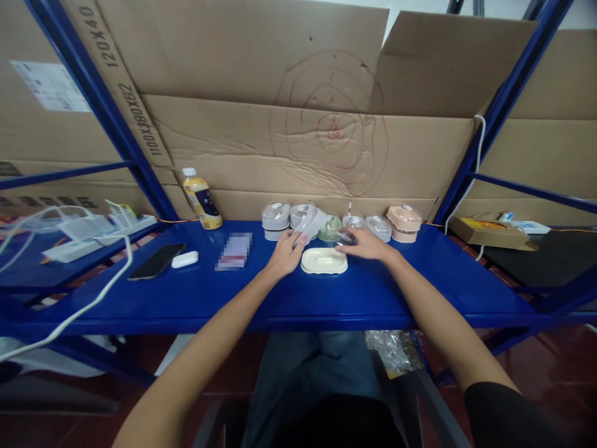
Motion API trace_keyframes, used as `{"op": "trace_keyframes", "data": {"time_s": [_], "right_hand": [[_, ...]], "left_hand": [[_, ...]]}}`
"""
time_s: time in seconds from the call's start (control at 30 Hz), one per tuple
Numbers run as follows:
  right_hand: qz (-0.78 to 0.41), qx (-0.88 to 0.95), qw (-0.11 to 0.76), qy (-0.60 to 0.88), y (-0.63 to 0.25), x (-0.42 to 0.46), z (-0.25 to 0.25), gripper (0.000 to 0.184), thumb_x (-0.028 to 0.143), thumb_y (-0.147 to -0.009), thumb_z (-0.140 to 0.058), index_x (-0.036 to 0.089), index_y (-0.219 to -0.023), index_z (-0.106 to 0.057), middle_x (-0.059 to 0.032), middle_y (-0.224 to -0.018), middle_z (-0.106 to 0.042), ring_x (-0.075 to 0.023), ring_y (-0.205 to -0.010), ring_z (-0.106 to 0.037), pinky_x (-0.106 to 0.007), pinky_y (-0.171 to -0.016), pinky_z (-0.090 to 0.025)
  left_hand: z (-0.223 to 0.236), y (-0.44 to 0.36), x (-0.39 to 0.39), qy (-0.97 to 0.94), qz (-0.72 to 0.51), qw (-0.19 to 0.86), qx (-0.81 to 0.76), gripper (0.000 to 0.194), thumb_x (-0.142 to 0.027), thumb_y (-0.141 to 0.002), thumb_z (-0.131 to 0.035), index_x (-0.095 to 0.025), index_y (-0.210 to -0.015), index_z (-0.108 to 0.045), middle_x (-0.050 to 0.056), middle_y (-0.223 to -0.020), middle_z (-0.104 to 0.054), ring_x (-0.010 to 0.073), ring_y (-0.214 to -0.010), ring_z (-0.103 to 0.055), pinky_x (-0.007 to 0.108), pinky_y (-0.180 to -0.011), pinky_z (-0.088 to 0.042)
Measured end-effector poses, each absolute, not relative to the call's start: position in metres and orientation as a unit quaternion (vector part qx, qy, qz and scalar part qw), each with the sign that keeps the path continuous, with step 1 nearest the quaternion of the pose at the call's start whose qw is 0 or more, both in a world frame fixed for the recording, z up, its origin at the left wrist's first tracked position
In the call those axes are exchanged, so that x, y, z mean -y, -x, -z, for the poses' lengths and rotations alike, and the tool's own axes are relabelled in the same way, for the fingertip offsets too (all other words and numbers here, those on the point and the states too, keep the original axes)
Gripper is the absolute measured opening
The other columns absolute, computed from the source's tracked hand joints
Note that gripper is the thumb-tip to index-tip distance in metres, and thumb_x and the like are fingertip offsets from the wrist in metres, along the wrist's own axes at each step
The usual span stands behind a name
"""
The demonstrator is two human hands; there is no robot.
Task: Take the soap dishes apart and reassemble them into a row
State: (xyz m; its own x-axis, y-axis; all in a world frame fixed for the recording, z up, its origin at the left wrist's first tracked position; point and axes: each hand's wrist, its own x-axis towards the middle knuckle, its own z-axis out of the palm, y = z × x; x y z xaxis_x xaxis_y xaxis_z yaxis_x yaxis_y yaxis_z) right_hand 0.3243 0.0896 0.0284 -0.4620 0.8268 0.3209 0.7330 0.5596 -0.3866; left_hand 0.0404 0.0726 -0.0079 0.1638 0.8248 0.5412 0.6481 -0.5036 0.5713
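My left hand (285, 254) grips a translucent whitish plastic piece (311, 225), tilted up over the blue table. Across from it, my right hand (366, 244) is closed on a clear, shiny piece (339, 238), partly blurred, whose kind I cannot make out. Between and just below the hands lies a cream oval tray (324, 261). Behind the hands stands a row of small lidded boxes: a grey box (276, 219) at the left, a green box (332, 225) partly covered, and a pink box (403, 221) at the right end.
To the left are a yellow drink bottle (203, 200), a dark phone (157, 261), a white earbud case (185, 259) and a blurred-out flat item (234, 251). A cardboard wall (224, 137) closes the back. Blue shelf posts (501, 102) flank the table (261, 305).
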Motion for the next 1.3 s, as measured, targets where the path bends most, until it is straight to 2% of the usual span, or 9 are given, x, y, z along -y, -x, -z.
{"op": "trace_keyframes", "data": {"time_s": [0.17,0.33,0.47,0.6,0.8,0.97,1.1,1.2,1.3], "right_hand": [[-0.077,0.887,0.219,0.399,-0.293,-0.08,-0.014,0.085,0.065,-0.077,-0.081,0.017,-0.145,-0.06,-0.0186,-0.136,-0.066,-0.0363,-0.122,-0.066,-0.05,-0.104,-0.053],[-0.062,0.846,0.209,0.486,-0.3,-0.081,-0.027,0.087,0.07,-0.077,-0.078,0.015,-0.142,-0.062,-0.0204,-0.127,-0.07,-0.0388,-0.112,-0.07,-0.05,-0.096,-0.056],[-0.033,0.778,0.267,0.567,-0.326,-0.086,-0.042,0.083,0.076,-0.082,-0.068,0.016,-0.139,-0.064,-0.0195,-0.122,-0.074,-0.0392,-0.11,-0.071,-0.049,-0.092,-0.056],[-0.016,0.705,0.344,0.62,-0.335,-0.087,-0.047,0.082,0.081,-0.085,-0.059,0.015,-0.134,-0.066,-0.0221,-0.122,-0.074,-0.0411,-0.114,-0.07,-0.051,-0.093,-0.055],[-0.042,0.727,0.387,0.565,-0.319,-0.08,-0.044,0.076,0.072,-0.087,-0.066,0.017,-0.139,-0.063,-0.0187,-0.127,-0.073,-0.0376,-0.12,-0.068,-0.05,-0.102,-0.053],[-0.057,0.812,0.357,0.457,-0.302,-0.075,-0.032,0.08,0.064,-0.082,-0.077,0.017,-0.145,-0.06,-0.0178,-0.142,-0.064,-0.0358,-0.13,-0.061,-0.05,-0.111,-0.049],[-0.069,0.863,0.306,0.396,-0.29,-0.077,-0.017,0.083,0.066,-0.078,-0.08,0.02,-0.145,-0.062,-0.0154,-0.137,-0.067,-0.0354,-0.129,-0.061,-0.051,-0.111,-0.049],[-0.073,0.876,0.274,0.39,-0.284,-0.079,-0.01,0.089,0.069,-0.074,-0.082,0.022,-0.146,-0.061,-0.0152,-0.137,-0.066,-0.0363,-0.13,-0.06,-0.053,-0.111,-0.048],[-0.076,0.877,0.262,0.394,-0.282,-0.079,-0.008,0.089,0.069,-0.074,-0.081,0.023,-0.147,-0.06,-0.0152,-0.139,-0.064,-0.037,-0.132,-0.059,-0.055,-0.113,-0.047]], "left_hand": [[0.006,-0.042,-0.071,-0.764,-0.427,0.096,-0.475,0.054,-0.05,-0.106,-0.031,-0.016,-0.12,-0.07,0.015,-0.121,-0.06,0.03,-0.124,-0.058,0.046,-0.115,-0.044],[0.004,-0.04,-0.071,-0.761,-0.427,0.092,-0.48,0.052,-0.052,-0.104,-0.037,-0.018,-0.121,-0.072,0.015,-0.13,-0.059,0.0314,-0.132,-0.054,0.048,-0.119,-0.042],[0.002,-0.039,-0.068,-0.79,-0.411,0.088,-0.446,0.048,-0.052,-0.102,-0.044,-0.019,-0.122,-0.072,0.013,-0.132,-0.059,0.0317,-0.134,-0.054,0.049,-0.12,-0.041],[0.002,-0.04,-0.062,-0.849,-0.335,0.097,-0.398,0.048,-0.055,-0.102,-0.047,-0.021,-0.121,-0.074,0.013,-0.135,-0.057,0.0327,-0.136,-0.054,0.049,-0.119,-0.042],[0.006,-0.046,-0.056,-0.871,-0.284,0.107,-0.387,0.046,-0.059,-0.091,-0.065,-0.023,-0.119,-0.072,0.013,-0.136,-0.058,0.0359,-0.13,-0.058,0.052,-0.117,-0.044],[0.013,-0.049,-0.06,-0.841,-0.305,0.149,-0.421,0.085,-0.064,-0.075,-0.081,-0.018,-0.139,-0.049,0.017,-0.136,-0.062,0.0384,-0.128,-0.061,0.052,-0.108,-0.05],[0.02,-0.052,-0.065,-0.809,-0.348,0.199,-0.429,0.115,-0.061,-0.065,-0.09,-0.021,-0.153,-0.027,0.019,-0.14,-0.061,0.0388,-0.128,-0.063,0.052,-0.105,-0.053],[0.023,-0.054,-0.066,-0.798,-0.355,0.217,-0.436,0.125,-0.059,-0.062,-0.093,-0.021,-0.156,-0.021,0.019,-0.139,-0.063,0.0402,-0.128,-0.064,0.053,-0.105,-0.053],[0.024,-0.055,-0.066,-0.798,-0.356,0.213,-0.438,0.126,-0.06,-0.061,-0.093,-0.021,-0.158,-0.021,0.022,-0.143,-0.061,0.0423,-0.134,-0.06,0.055,-0.108,-0.051]]}}
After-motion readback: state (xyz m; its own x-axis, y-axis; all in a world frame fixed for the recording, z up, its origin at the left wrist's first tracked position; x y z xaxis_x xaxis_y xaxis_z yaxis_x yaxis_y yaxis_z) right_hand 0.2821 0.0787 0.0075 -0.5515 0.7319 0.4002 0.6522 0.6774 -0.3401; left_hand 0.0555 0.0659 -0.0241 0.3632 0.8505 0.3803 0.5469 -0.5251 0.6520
